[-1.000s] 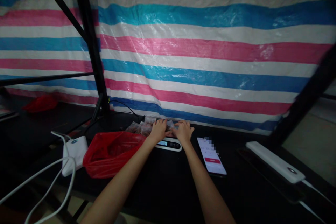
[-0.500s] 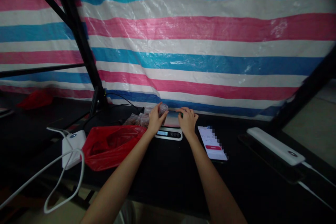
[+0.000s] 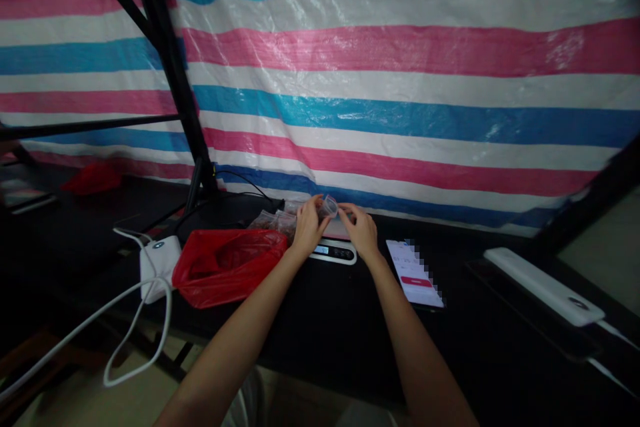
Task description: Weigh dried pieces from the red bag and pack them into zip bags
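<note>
My left hand (image 3: 307, 227) is closed on a small clear plastic bag (image 3: 329, 204), held up just above a white digital scale (image 3: 334, 250) on the black table (image 3: 320, 327). My right hand (image 3: 361, 229) is beside it, with its fingers pinched at the bag's right side. Both hands hover over the scale's platform. Several small filled clear bags (image 3: 273, 220) lie to the left of the scale, behind an open red plastic bag (image 3: 225, 265).
A lit phone (image 3: 415, 273) lies right of the scale. A white charger block (image 3: 159, 260) with a looping white cable sits left of the red bag. A long white device (image 3: 544, 285) lies at the right. A striped tarp hangs behind, with black frame poles at left.
My left hand has lifted the small clear bag off the scale, and my right hand has come up from the platform to pinch it. The view has shifted slightly to the left.
</note>
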### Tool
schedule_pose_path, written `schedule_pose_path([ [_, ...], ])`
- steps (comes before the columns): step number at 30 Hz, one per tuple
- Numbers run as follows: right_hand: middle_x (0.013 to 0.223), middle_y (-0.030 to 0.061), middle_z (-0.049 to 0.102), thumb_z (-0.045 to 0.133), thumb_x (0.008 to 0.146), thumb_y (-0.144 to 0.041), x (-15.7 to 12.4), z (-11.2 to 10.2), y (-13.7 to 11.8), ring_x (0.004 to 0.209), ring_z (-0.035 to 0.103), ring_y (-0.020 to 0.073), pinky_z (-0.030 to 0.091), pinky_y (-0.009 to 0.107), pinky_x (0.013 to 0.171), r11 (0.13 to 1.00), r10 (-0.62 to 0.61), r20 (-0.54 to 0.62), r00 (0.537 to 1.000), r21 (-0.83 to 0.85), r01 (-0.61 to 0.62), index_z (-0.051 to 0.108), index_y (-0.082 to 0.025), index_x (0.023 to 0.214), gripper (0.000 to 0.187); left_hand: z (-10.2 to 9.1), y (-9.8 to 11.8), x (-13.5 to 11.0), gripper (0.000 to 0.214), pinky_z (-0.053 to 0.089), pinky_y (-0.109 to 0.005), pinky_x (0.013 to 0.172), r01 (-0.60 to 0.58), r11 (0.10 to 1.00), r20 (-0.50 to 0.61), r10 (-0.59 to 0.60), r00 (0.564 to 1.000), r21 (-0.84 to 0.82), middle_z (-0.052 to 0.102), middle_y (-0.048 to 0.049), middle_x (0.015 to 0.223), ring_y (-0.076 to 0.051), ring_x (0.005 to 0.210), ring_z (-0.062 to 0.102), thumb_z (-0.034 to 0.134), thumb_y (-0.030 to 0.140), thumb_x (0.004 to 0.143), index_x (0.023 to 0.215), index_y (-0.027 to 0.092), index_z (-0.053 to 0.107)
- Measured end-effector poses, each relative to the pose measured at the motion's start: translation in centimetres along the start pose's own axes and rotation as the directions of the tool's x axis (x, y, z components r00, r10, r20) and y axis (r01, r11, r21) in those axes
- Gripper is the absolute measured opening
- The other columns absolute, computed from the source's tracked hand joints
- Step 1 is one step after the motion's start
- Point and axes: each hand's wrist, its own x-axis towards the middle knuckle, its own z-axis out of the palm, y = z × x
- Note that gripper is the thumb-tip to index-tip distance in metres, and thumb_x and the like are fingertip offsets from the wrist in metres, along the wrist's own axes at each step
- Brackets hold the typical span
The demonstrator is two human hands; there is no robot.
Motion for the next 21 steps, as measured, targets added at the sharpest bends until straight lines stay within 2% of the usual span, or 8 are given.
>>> schedule_pose_path([
  [2, 0.076, -0.0018, 0.064, 0.048, 0.079, -0.042, 0.0, 0.0, -0.8, 0.059, 0.054, 0.0128, 0.037, 0.023, 0.057, 0.996, -0.045, 0.031, 0.998, 0.080, 0.043, 0.055, -0.026, 0.104, 0.031, -0.1, 0.4, -0.1, 0.047, 0.032, -0.036, 0.088, -0.017, 1.000, -0.022, 0.017, 1.000, 0.023, 0.050, -0.0119, 0.113, -0.022, 0.104, 0.046, 0.050, 0.026, 0.079, 0.121, 0.015, 0.031],
  [6, 0.078, -0.0022, 0.064, 0.057, 0.072, -0.043, -0.3, -0.1, -1.6, 0.057, 0.056, 0.0119, 0.040, 0.023, 0.057, 0.991, -0.086, -0.042, 0.995, 0.104, 0.090, 0.047, -0.025, 0.116, 0.048, -0.5, 1.1, -0.3, 0.044, 0.033, -0.037, 0.085, 0.002, 0.998, -0.036, 0.000, 0.999, 0.060, 0.050, -0.0122, 0.112, -0.023, 0.102, 0.046, 0.049, 0.026, 0.080, 0.120, 0.014, 0.034],
  [10, 0.076, -0.0010, 0.065, 0.055, 0.075, -0.038, -0.5, -0.2, -1.2, 0.058, 0.057, 0.0130, 0.040, 0.024, 0.058, 0.986, -0.135, 0.003, 0.991, 0.101, 0.134, 0.062, -0.024, 0.089, 0.021, -0.7, 1.2, -0.2, 0.048, 0.034, -0.037, 0.085, 0.006, 1.000, -0.035, -0.007, 0.999, -0.025, 0.052, -0.0106, 0.108, -0.022, 0.098, 0.048, 0.055, 0.028, 0.076, 0.119, 0.015, 0.038],
  [13, 0.078, 0.0016, 0.066, 0.051, 0.078, -0.037, -0.6, -0.5, -0.5, 0.062, 0.058, 0.0146, 0.041, 0.025, 0.058, 0.971, -0.118, -0.007, 0.993, 0.209, 0.117, 0.064, -0.021, 0.078, 0.020, -0.8, 0.9, 0.3, 0.067, 0.036, -0.037, 0.087, 0.035, 0.971, -0.003, -0.036, 0.999, -0.236, 0.054, -0.0093, 0.104, -0.020, 0.094, 0.050, 0.066, 0.030, 0.066, 0.123, 0.014, 0.035],
  [15, 0.079, 0.0034, 0.065, 0.050, 0.078, -0.038, -0.6, -1.0, 0.0, 0.063, 0.058, 0.0150, 0.042, 0.024, 0.056, 0.940, -0.075, -0.033, 0.997, 0.330, 0.082, 0.063, -0.019, 0.079, 0.023, -0.9, 0.8, 0.6, 0.080, 0.039, -0.035, 0.086, 0.128, 0.885, 0.109, -0.087, 0.990, -0.449, 0.056, -0.0093, 0.104, -0.020, 0.092, 0.053, 0.072, 0.032, 0.057, 0.125, 0.014, 0.034],
  [16, 0.079, 0.0038, 0.065, 0.050, 0.077, -0.039, -0.6, -1.3, 0.2, 0.062, 0.058, 0.0149, 0.042, 0.024, 0.055, 0.921, -0.060, -0.033, 0.998, 0.384, 0.068, 0.063, -0.018, 0.079, 0.024, -1.0, 0.8, 0.8, 0.078, 0.041, -0.034, 0.084, 0.199, 0.809, 0.219, -0.090, 0.972, -0.553, 0.058, -0.0096, 0.102, -0.019, 0.091, 0.054, 0.073, 0.033, 0.056, 0.123, 0.013, 0.038],
  [19, 0.072, 0.0025, 0.062, 0.051, 0.077, -0.040, -0.8, -1.9, 1.0, 0.058, 0.056, 0.0136, 0.041, 0.023, 0.052, 0.879, -0.017, -0.003, 1.000, 0.477, 0.017, 0.062, -0.017, 0.079, 0.025, -0.9, 0.8, 0.9, 0.051, 0.046, -0.030, 0.073, 0.438, 0.562, 0.539, 0.016, 0.842, -0.701, 0.064, -0.0093, 0.089, -0.018, 0.078, 0.060, 0.067, 0.038, 0.063, 0.103, 0.010, 0.057],
  [21, 0.068, 0.0015, 0.061, 0.050, 0.077, -0.040, -0.9, -1.8, 1.6, 0.056, 0.055, 0.0131, 0.040, 0.023, 0.050, 0.871, 0.033, -0.013, 0.999, 0.491, -0.022, 0.061, -0.017, 0.080, 0.025, -0.6, 0.8, 0.8, 0.042, 0.047, -0.028, 0.066, 0.512, 0.486, 0.603, 0.038, 0.797, -0.708, 0.066, -0.0077, 0.078, -0.016, 0.068, 0.061, 0.064, 0.040, 0.066, 0.094, 0.008, 0.062],
])
